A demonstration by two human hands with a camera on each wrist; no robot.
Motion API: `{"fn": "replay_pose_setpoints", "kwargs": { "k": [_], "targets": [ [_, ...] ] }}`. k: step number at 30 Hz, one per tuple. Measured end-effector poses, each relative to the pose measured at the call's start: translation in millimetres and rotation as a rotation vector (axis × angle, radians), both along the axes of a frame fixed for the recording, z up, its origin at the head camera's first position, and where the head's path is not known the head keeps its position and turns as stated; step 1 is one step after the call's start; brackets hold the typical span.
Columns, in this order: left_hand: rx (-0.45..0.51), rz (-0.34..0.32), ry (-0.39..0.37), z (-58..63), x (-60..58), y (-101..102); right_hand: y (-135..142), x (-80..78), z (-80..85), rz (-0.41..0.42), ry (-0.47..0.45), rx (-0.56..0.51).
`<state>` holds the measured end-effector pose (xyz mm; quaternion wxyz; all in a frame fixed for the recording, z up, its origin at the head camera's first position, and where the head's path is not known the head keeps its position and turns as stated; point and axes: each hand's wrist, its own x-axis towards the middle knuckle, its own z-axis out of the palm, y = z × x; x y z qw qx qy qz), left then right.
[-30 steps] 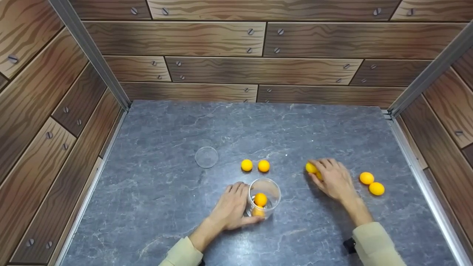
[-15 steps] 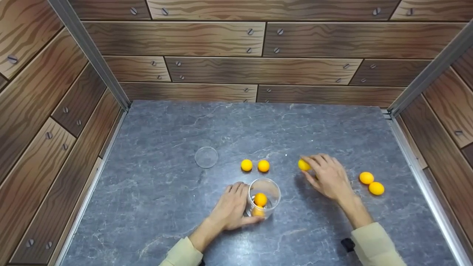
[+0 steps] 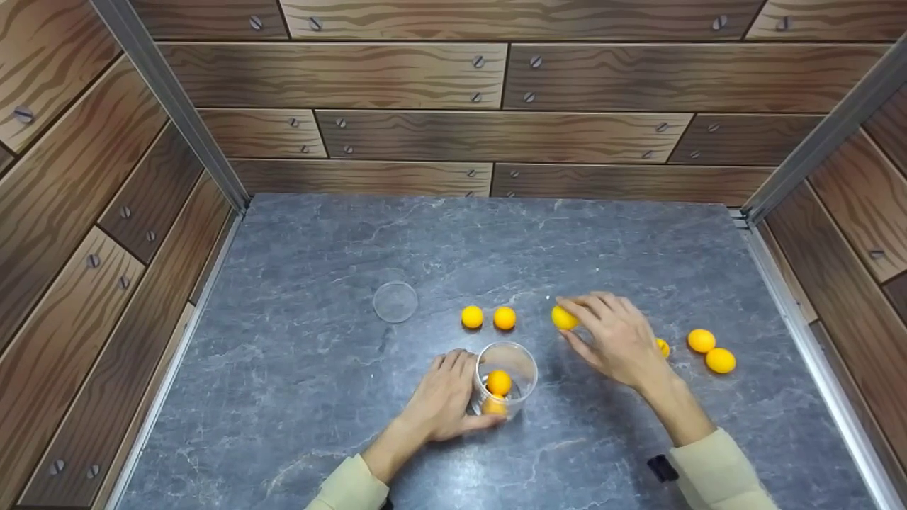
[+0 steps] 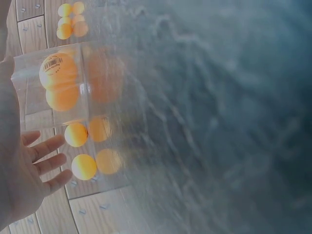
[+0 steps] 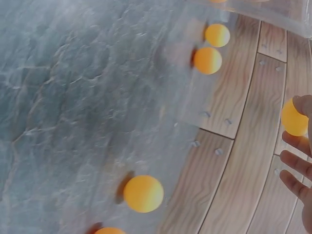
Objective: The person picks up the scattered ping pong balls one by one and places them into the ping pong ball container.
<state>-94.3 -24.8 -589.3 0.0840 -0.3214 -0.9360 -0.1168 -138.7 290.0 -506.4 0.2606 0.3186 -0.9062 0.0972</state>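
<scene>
My right hand [image 3: 613, 340] pinches an orange table tennis ball [image 3: 565, 317] between thumb and fingertips; in the right wrist view the held ball [image 5: 294, 118] shows off the table, other fingers spread. My left hand [image 3: 443, 397] rests against a clear plastic cup [image 3: 524, 361], thumb along its near side, the other fingers stretched out beside it. Two orange balls lie in the cup, and the upper ball [image 4: 58, 70] carries a printed barcode in the left wrist view. Beyond the cup, a yellow-orange ball [image 3: 472, 317] and an orange ball [image 3: 504, 318] sit side by side.
A clear round lid [image 3: 395, 302] lies flat at the left on the grey marbled table [image 3: 319, 248]. To the right sit two balls, one ball [image 3: 701, 341] and another ball [image 3: 720, 360]; a further ball [image 3: 663, 348] is partly hidden by my right hand. Wood-patterned walls [image 3: 425, 134] enclose the table.
My right hand has lifted the ball and moved left with it toward the cup, uncovering part of a ball behind it. The left hand and the cup have stayed put.
</scene>
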Motion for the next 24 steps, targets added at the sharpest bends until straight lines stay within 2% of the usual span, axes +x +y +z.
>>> {"fn": "replay_pose_setpoints", "kwargs": {
  "k": [17, 24],
  "targets": [
    [-0.013, -0.002, 0.005, 0.0, -0.3, -1, -19, 12.9, 21.0, 0.081, 0.031, -0.01],
    [0.018, -0.008, 0.022, -0.3, -0.8, 0, -25, 17.3, 27.1, 0.12, 0.052, -0.028]
  ]
}}
